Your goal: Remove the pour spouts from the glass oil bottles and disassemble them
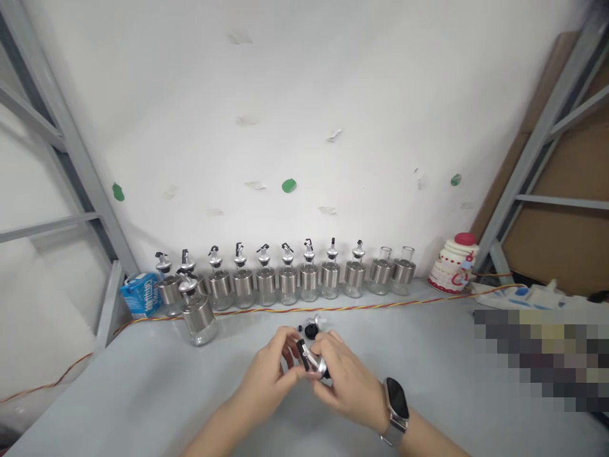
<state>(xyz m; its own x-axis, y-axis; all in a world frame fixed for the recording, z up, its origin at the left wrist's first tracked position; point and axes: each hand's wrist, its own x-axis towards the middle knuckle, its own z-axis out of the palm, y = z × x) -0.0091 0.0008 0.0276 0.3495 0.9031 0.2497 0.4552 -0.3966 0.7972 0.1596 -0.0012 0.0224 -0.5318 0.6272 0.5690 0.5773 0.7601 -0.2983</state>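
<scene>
Above the table, my right hand (349,377) grips a silver bottle pourer (314,363) with a black flip lever, lying on its side between my hands. My left hand (273,368) has its thumb and fingers curled around the lever end of this pourer. Just beyond my fingertips lie a loose black stopper part (311,331), a shiny silver spout piece (320,321) partly behind it, and a tiny black piece (300,328). A glass bottle with a steel band and a pourer on top (198,317) stands upright to the left, in front of the others.
Several similar bottles (288,279) with pourers line the wall; two open-necked bottles (381,271) end the row. A blue carton (140,295) stands left, a white-and-red jar (451,266) right. A twisted red-yellow wire (266,311) crosses the table. Metal frame posts (80,139) flank it.
</scene>
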